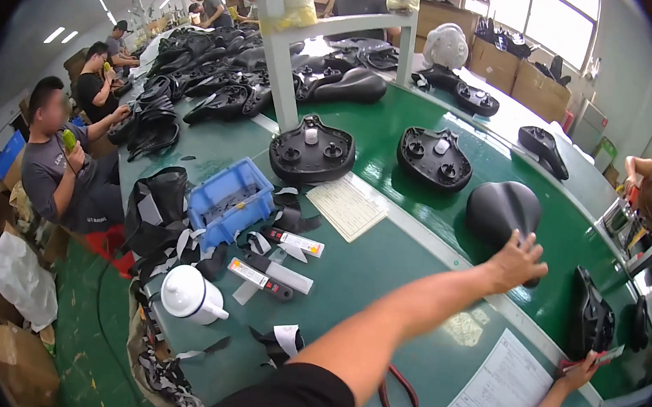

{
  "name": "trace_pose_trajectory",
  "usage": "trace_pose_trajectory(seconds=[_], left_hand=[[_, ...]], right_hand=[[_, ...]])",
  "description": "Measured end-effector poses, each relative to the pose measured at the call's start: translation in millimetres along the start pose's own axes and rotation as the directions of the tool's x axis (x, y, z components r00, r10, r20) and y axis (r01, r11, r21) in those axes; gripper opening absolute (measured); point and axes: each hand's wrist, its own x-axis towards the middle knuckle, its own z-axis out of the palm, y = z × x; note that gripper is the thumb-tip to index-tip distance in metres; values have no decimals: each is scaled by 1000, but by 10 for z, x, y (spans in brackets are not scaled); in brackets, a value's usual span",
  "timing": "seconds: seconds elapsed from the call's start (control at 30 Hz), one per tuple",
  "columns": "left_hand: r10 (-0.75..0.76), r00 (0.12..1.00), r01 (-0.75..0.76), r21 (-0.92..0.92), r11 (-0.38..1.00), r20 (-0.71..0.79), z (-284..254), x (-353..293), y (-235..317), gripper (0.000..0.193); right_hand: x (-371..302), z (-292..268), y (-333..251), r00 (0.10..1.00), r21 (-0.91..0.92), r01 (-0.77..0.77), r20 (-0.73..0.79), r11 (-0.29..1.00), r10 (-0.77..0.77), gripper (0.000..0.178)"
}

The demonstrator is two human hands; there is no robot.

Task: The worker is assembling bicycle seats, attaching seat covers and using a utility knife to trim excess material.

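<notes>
My left hand (518,265) reaches across the green table to a black bicycle saddle (503,211) lying top side up. Its fingers curl over the narrow nose, and the nose tip shows under the palm. At the lower right, my right hand (580,372) is closed on a slim tool with red and grey parts (600,358), its kind unclear. Just beyond that hand stands another black saddle (592,311), tilted on its side. Two saddles, a left one (310,163) and a right one (434,171), lie underside up farther back.
Printed sheets (490,392), red-handled pliers (399,395), box-cutter-like scrapers (262,277), a white mug (193,294) and a blue bin (230,202) lie on the near table. A pale metal post (276,50) rises beyond. Saddles pile up far left; several co-workers sit or stand around.
</notes>
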Motion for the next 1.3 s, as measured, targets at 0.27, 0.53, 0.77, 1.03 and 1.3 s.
trace_pose_trajectory(seconds=[0.27, 0.53, 0.77, 1.03, 1.3], left_hand=[[-888, 451, 64, -989, 134, -91, -2203, -1083, 23, 43], [-830, 262, 170, -870, -463, 493, -2897, -2615, 792, 39], [-682, 348, 247, -765, -595, 643, -2867, -3138, 1337, 54], [-549, 363, 652, -626, -427, 753, -3204, -3194, 1281, 54], [-392, 394, 870, -475, -132, 831, -3250, -2540, 1072, 39]], right_hand=[[-1558, -927, -875, 979, 225, -154, -100, 962, 180, 34], [-3747, -1202, -2381, 936, 82, -351, 73, 933, 345, 44], [-4559, -999, -2876, 670, -96, -503, 584, 859, 458, 47], [-4230, -1064, -2793, 398, -15, 436, 900, 900, -178, 49], [-3870, -749, -3029, -54, 95, 854, 994, 511, -95, 52]])
